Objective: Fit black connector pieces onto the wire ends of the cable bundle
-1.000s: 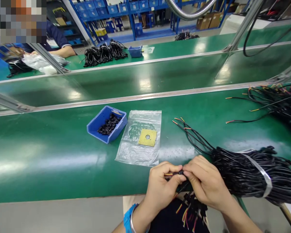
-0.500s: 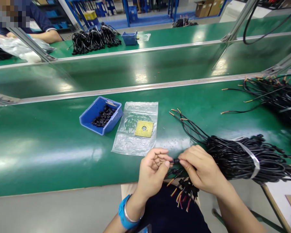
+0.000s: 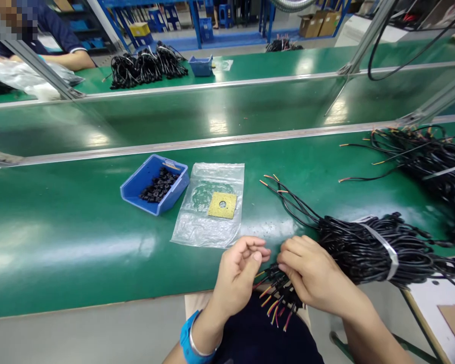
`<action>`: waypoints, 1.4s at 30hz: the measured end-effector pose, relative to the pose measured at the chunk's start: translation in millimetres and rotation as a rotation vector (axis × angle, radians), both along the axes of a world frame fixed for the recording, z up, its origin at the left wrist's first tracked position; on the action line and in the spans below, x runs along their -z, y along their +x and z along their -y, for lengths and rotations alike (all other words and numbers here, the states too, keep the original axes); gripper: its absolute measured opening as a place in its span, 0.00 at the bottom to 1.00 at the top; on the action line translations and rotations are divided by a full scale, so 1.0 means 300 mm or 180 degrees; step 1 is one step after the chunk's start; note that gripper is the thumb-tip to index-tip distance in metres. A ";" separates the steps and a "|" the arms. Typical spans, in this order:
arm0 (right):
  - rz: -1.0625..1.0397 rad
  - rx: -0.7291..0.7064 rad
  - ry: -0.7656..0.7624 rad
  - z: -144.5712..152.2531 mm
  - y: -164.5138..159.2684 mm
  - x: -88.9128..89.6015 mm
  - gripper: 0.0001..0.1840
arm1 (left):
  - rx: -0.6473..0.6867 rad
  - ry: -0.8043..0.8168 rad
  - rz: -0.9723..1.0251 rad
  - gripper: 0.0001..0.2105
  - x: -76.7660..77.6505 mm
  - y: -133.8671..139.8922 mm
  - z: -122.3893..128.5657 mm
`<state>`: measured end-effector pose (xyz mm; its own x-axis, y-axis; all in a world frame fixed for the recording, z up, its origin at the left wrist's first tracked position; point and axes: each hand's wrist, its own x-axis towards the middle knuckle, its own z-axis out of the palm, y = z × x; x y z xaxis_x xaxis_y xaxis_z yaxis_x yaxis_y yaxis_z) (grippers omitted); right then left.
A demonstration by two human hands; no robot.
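My left hand [image 3: 238,275] is half curled, thumb and fingers apart, and no object shows in it. To its right, my right hand [image 3: 309,268] has its fingers closed at the top of a bunch of short black cable ends [image 3: 284,290], apparently gripping one black cable; the fingers partly hide it. Red, yellow and orange bare wires stick out of these ends over the table's front edge. Beside my right hand lies a thick bundle of black cables [image 3: 352,247] bound with a pale tie.
A blue bin [image 3: 136,189] with small black parts stands left of a clear plastic bag [image 3: 189,222], on which lies a yellow sponge [image 3: 216,206]. More black cables [image 3: 440,167] lie at the right. Beyond the metal rail [image 3: 167,146], a person sits at another green bench.
My left hand has let go of the wire end it pinched and moved slightly away from my right hand. The right hand has dropped slightly toward the bunch of cable ends.
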<state>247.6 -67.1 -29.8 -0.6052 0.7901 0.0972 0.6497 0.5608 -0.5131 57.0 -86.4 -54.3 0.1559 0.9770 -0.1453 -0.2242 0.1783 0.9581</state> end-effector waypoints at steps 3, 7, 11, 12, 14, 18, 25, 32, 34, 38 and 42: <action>0.0130 -0.0039 -0.0166 0.009 0.004 -0.017 0.11 | 0.0474 0.0191 -0.0485 0.08 -0.011 -0.004 0.007; -0.0009 0.0188 0.0245 0.007 0.002 -0.062 0.11 | 0.0904 0.0461 -0.1018 0.09 -0.045 0.002 0.003; 0.0637 0.0526 0.1344 -0.022 -0.011 -0.104 0.11 | 0.1593 0.0762 -0.1277 0.08 -0.082 0.026 -0.002; 0.0952 0.0627 0.1535 -0.032 -0.015 -0.109 0.12 | 0.1665 0.0764 -0.1276 0.08 -0.085 0.032 -0.001; 0.1537 0.0895 0.1766 -0.054 -0.023 -0.112 0.16 | 0.1543 0.0706 -0.1280 0.08 -0.081 0.039 0.002; 0.2273 0.1258 0.1700 -0.088 -0.037 -0.113 0.18 | 0.1118 0.0604 -0.1218 0.06 -0.052 0.031 0.009; 0.1628 0.1390 0.1732 -0.094 -0.050 -0.130 0.18 | 0.0998 0.0328 -0.0666 0.07 -0.009 0.010 0.015; 0.0456 0.1069 0.1913 -0.094 -0.068 -0.091 0.10 | 0.0581 -0.0048 0.0260 0.10 0.003 0.020 0.011; 0.0153 0.0832 0.1999 -0.088 -0.081 -0.079 0.11 | 0.0380 -0.0096 0.0577 0.13 0.003 0.024 0.005; -0.0202 0.0143 0.1905 -0.071 -0.108 -0.057 0.12 | -0.0266 -0.0020 0.1006 0.18 0.008 0.029 -0.005; -0.0309 0.0039 0.1853 -0.071 -0.108 -0.028 0.12 | -0.0661 0.0075 0.0668 0.17 0.017 0.031 0.003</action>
<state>215.2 -45.7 -21.4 -0.5629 0.5970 0.5716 0.6234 0.7607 -0.1807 66.3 -87.3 -59.2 -0.0234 0.9939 -0.1081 -0.4473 0.0863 0.8902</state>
